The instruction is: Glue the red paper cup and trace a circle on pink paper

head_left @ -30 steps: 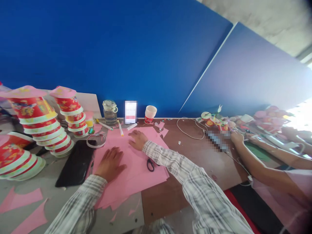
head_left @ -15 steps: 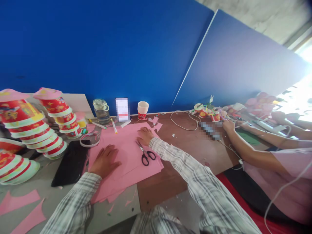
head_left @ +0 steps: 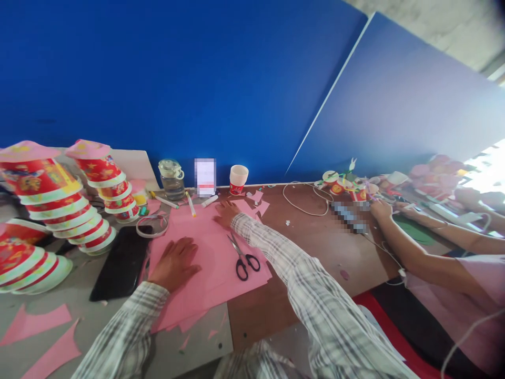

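Several sheets of pink paper [head_left: 213, 258] lie stacked in front of me. My left hand [head_left: 175, 266] rests flat on their left part, fingers spread and holding nothing. Toward the far edge of the stack, my right hand [head_left: 228, 213] lies palm down with its fingers stretched out. Black-handled scissors [head_left: 243, 260] lie on the paper between my hands, slightly open, closer to me than my right hand and apart from it.
Stacked red paper cups [head_left: 67, 210] and a black phone [head_left: 120, 263] stand or lie at left. Behind the paper are a glass jug [head_left: 171, 181], markers [head_left: 190, 204] and a cup [head_left: 238, 179]. A power strip [head_left: 349, 217] and a co-worker's arm [head_left: 410, 247] are at right.
My right hand has slid left across the paper, away from the scissors. The scissors sit slightly nearer to me. My left hand stays on the paper; the view has shifted a little.
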The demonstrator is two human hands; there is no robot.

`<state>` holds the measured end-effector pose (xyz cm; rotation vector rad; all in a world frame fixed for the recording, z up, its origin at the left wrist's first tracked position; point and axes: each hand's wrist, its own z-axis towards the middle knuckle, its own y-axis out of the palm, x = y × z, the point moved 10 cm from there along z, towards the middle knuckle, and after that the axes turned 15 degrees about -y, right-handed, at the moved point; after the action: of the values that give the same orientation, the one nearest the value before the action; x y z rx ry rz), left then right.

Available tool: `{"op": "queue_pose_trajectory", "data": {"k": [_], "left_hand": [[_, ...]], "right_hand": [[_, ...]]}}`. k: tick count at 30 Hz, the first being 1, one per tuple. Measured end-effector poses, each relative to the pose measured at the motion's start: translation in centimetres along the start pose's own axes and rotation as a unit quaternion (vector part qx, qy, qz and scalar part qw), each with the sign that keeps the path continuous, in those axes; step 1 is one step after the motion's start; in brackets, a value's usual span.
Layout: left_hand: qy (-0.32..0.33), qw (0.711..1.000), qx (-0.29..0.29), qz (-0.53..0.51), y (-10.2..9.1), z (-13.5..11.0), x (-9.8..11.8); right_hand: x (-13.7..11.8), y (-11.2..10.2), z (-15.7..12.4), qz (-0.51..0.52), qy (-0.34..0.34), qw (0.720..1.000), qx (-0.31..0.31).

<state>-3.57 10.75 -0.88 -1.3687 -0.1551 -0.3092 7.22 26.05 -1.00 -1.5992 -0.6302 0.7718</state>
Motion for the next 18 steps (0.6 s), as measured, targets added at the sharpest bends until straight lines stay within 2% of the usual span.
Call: {"op": "queue_pose_trajectory", "data": {"k": [5,12,18], "left_hand": [[-0.008,1.000,0.000,-0.014,0.0,0.0,-0.1],[0.010,0.998,0.039,-0.041,-0.6,-0.2,0.0],[-0.006,0.989,0.121,-0.089,-3.0,0.0,-0.3]], "right_hand": [[0.0,0.5,-1.5,0.019,-0.002,1.000,-0.015],[-0.1,-0.4,-1.7,0.041,0.003,0.998,-0.045],[-0.2,-2.5,-1.7,0.048,-0.013,0.999,0.012]]}}
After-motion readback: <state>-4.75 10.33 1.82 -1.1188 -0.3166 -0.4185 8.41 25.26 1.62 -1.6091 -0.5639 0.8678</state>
